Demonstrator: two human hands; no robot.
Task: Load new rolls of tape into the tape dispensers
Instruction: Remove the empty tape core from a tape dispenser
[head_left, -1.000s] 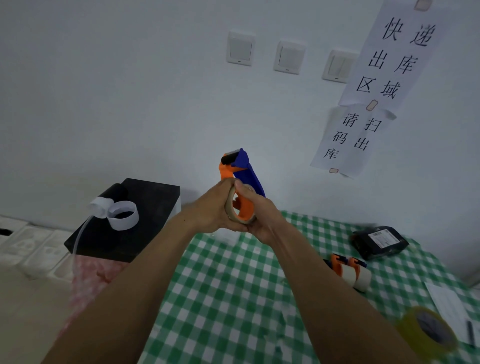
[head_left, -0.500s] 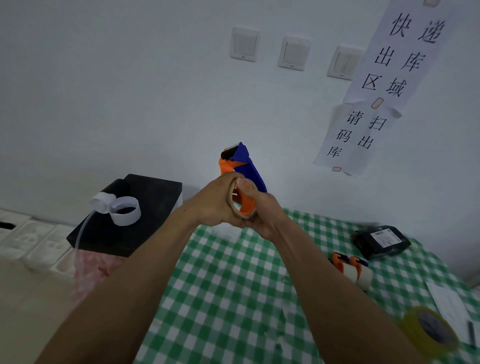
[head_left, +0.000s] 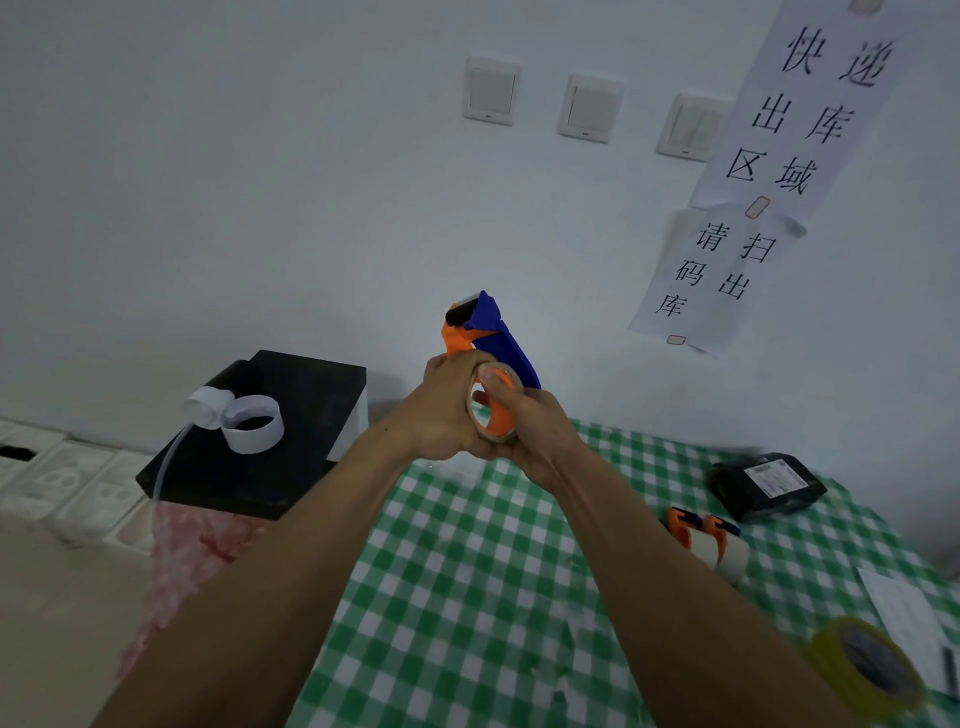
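**Thumb shifted on the roll; dispenser kept raised**

Only the right thumb has been moved, slightly rightward, since the earlier frames. At centre frame the tape dispenser (head_left: 491, 340) is held above the surface (head_left: 467, 597), its long axis running upward from the grips. The roll of tape (head_left: 475, 402) sits on its orange hub: the left grip (head_left: 447, 410) is curled round the roll's left side, and the right grip (head_left: 535, 431) pinches its rim. The feed path is judged to lie straight upward, nearer the right grip. A second dispenser (head_left: 709, 543) and a yellow roll (head_left: 867, 670) lie at lower right; a white wall (head_left: 260, 208) stands behind.
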